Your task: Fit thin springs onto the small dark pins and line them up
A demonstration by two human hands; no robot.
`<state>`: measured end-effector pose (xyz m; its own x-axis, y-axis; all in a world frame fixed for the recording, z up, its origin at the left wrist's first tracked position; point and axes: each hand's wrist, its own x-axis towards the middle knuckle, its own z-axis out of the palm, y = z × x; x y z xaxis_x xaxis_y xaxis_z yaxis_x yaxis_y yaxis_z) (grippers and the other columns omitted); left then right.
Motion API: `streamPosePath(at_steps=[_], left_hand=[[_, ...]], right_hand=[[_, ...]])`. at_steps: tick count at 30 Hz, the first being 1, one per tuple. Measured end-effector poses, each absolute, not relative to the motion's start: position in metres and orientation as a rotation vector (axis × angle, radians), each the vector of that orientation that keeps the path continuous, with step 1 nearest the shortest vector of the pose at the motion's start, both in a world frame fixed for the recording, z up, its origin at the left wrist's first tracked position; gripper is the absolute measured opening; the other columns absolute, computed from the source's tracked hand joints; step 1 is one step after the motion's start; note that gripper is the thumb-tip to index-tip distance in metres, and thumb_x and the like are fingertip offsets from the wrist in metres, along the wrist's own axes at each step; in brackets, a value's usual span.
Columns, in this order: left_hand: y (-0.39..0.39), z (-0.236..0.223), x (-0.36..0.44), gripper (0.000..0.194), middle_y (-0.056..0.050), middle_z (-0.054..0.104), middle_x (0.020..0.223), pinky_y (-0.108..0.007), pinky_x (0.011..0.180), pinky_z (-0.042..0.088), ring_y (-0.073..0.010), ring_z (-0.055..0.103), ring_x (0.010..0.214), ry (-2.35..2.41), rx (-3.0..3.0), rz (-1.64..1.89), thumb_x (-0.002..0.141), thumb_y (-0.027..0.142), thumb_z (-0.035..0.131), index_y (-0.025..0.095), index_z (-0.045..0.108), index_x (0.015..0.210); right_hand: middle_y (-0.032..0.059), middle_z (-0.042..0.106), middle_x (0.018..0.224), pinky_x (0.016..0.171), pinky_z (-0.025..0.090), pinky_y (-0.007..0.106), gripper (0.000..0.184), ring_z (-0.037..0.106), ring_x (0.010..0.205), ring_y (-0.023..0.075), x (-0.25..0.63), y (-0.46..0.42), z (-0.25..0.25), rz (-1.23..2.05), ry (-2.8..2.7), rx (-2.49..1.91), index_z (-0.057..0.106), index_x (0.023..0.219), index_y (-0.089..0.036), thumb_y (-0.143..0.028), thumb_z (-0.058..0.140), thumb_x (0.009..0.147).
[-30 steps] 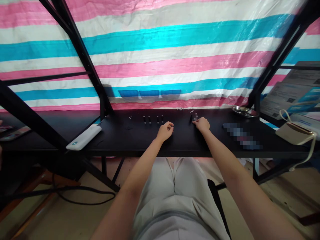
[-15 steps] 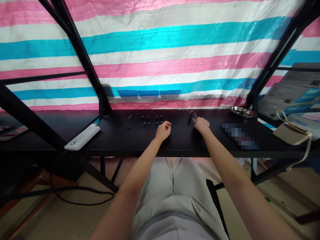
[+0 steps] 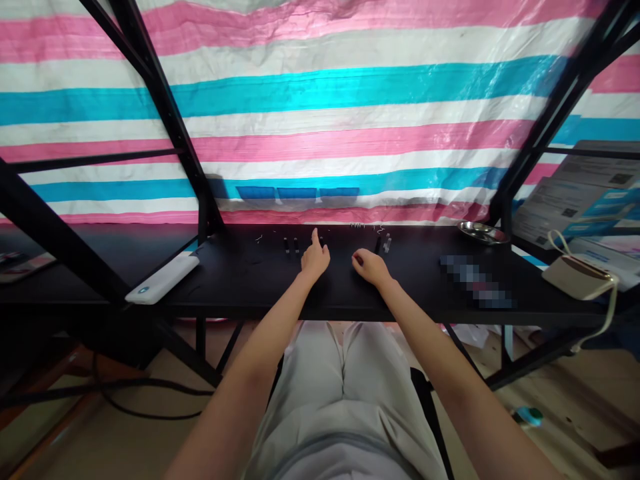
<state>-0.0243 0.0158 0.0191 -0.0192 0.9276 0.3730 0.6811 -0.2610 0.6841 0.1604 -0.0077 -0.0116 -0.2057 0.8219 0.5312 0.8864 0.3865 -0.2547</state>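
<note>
Black desk: two small black-and-clear cylinders lined up by left hand, index extended; clear cylinder near curled right hand. Grasps unclear; remaining work indeterminable.

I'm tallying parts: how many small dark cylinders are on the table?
4 visible: two dark cylinders, one and another, left of the left hand; one partly behind it; one near the right hand. The left hand may hide more.
</note>
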Motion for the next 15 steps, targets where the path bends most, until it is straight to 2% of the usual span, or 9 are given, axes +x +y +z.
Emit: streamPosePath(at_steps=[8,15], left_hand=[[0.032,0.03,-0.008,0.054,-0.019,0.065,0.087,-0.039,0.082,0.04,-0.0328,0.062,0.092,1.9,2.056,0.907,0.078,0.022,0.055,0.01,0.042,0.129],[0.043,0.022,-0.008,0.023,-0.019,0.065,0.094,-0.037,0.08,0.042,-0.0294,0.062,0.095,1.908,2.101,0.884,0.083,0.017,0.05,0.013,0.053,0.106]], right_hand=[[0.0046,0.063,0.09,0.059,0.034,0.023,0.02,0.056,0.072,0.0138,0.153,-0.012,-0.01,-0.239,-2.225,-1.492,0.06,0.091,-0.019,-0.027,0.042,0.087],[0.0047,0.063,0.093,0.058,0.033,0.023,0.021,0.057,0.073,0.0137,0.153,-0.012,-0.008,-0.244,-2.254,-1.527,0.06,0.092,-0.019,-0.027,0.041,0.088]])
